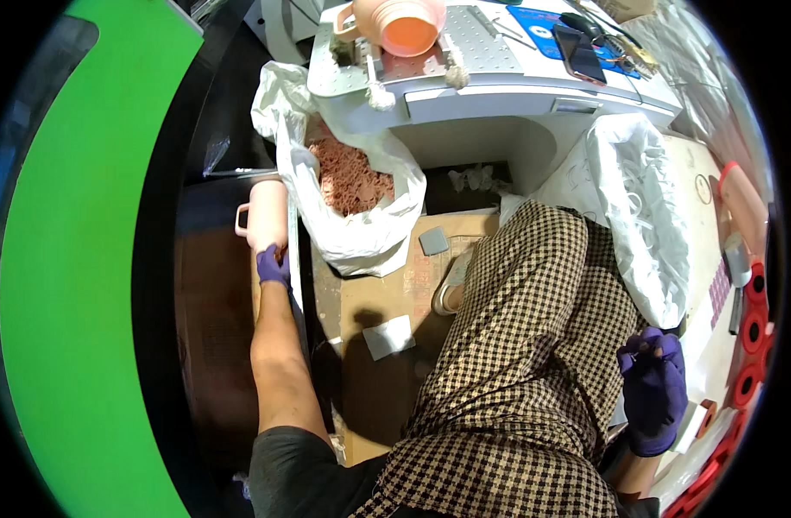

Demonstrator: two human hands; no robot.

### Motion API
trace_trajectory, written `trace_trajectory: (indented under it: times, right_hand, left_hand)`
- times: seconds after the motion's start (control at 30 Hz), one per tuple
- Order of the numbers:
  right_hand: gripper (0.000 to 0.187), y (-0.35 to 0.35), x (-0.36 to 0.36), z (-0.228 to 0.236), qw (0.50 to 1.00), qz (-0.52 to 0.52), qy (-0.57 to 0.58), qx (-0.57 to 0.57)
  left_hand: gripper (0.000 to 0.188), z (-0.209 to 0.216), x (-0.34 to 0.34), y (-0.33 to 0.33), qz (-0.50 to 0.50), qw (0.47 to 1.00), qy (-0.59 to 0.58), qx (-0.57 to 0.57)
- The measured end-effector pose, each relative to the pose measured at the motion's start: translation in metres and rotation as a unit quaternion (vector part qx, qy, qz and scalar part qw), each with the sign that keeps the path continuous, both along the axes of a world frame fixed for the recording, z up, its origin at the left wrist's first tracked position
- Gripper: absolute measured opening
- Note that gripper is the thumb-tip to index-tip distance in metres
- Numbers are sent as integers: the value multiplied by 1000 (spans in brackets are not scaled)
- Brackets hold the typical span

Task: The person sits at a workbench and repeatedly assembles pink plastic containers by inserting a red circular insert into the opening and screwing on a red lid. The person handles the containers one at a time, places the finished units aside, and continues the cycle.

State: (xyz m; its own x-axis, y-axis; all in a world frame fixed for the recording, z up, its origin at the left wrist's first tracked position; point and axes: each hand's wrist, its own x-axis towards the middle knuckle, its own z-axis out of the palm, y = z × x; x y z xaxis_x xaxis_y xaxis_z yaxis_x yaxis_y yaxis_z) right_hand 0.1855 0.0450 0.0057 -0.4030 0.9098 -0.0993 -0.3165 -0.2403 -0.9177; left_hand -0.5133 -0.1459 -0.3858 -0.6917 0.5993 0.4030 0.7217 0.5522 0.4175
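Observation:
On the left, my left hand (274, 264), in a purple glove, is closed around the lower end of a pale pink handled tumbler (267, 211). The tumbler's handle points left, and it sits over a dark brown box interior (214, 319) beside the box's edge. My right hand (654, 393), also gloved in purple, is at the lower right by my checkered lap (516, 345). Its fingers are loosely curled and I see nothing in them. Another pink handled tumbler (400, 24), its mouth orange inside, rests in a fixture on the white machine (499, 78) ahead.
A white sack (361, 246) of reddish-brown shavings stands right of the box. Another white bag (646, 198) hangs open at right. Red rings (752, 332) and a pink tumbler (744, 194) line the right-hand table. A phone (578, 53) lies on the machine. Cardboard (369, 380) covers the floor.

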Motion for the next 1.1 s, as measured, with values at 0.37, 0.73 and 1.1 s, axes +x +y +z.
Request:
trace_trajectory:
  times: [0.37,0.73,1.1]
  right_hand:
    - [33,6,-1,-23,986,77,-117,94]
    - [24,-7,-20,-10,941,189,-213,183]
    - [19,-9,21,-42,901,87,-323,276]
  left_hand:
    - [37,152,78,-95,212,954,-89,192]
    - [73,143,183,-173,45,993,36,-101]
    - [84,218,181,-166,2,963,-66,-261]
